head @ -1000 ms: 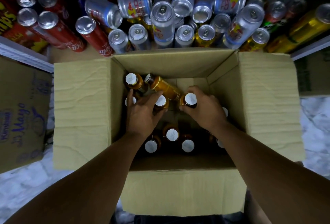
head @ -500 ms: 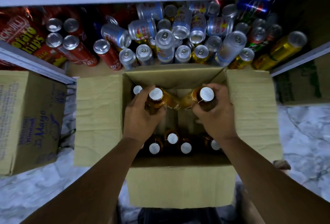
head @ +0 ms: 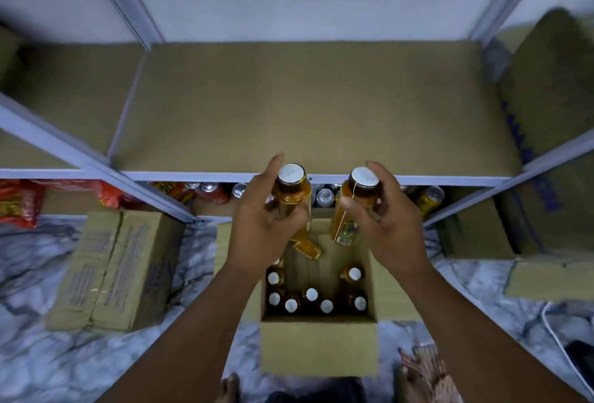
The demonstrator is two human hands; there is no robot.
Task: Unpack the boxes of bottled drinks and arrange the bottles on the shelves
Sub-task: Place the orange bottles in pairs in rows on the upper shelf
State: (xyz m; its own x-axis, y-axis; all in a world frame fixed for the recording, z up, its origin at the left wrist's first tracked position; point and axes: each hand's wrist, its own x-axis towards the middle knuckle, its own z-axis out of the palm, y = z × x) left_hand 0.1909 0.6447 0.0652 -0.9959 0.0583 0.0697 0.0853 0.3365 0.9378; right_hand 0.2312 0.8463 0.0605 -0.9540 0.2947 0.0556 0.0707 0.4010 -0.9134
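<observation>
An open cardboard box (head: 318, 348) stands on the marble floor in front of me, with several amber bottles with white caps (head: 291, 304) upright inside. My left hand (head: 260, 225) grips amber bottles (head: 292, 192), one capped on top and another hanging lower. My right hand (head: 390, 219) grips one amber bottle (head: 355, 200) with a label. Both hands are raised above the box, just before the front edge of a shelf (head: 315, 106) lined with brown cardboard and bare of bottles.
Below that shelf a lower one holds several drink cans (head: 324, 196) and red snack packets (head: 19, 200). A closed carton (head: 112, 270) lies on the floor at left. More cartons (head: 475, 229) sit at right. Grey metal shelf posts (head: 125, 0) frame the bay.
Both hands have lifted the bottles out of the box and up to shelf height. My view has tilted up from the cans to the cardboard-lined shelf.
</observation>
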